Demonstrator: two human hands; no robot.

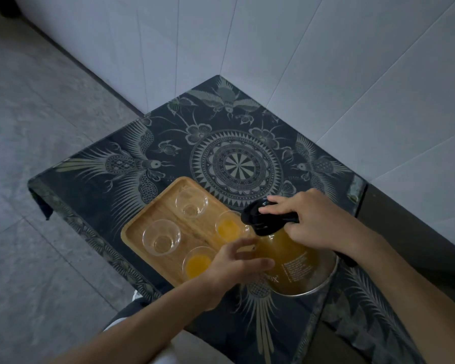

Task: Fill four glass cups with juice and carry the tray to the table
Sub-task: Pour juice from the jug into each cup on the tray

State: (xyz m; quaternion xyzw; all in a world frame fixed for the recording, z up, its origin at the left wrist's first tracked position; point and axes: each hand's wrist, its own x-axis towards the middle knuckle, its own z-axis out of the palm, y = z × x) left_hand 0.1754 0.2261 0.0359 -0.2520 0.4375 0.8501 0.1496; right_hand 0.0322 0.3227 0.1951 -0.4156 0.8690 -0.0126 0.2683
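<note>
A wooden tray (153, 214) lies on the patterned table and holds four glass cups. The near cup (197, 262) and the right cup (229, 227) hold orange juice. The far cup (191, 203) and the left cup (161, 237) look empty. A glass jug of juice (289, 261) with a black lid (258, 219) is tilted toward the right cup. My right hand (307, 219) grips the jug's black handle, with a finger on the lid. My left hand (234, 266) rests with fingers spread against the jug's side.
A dark cloth with bird and mandala patterns (234, 164) covers the small table, which stands in a corner of white tiled walls (273, 48). Grey tiled floor (37, 179) lies to the left. The cloth's edge (45, 200) hangs down at the left.
</note>
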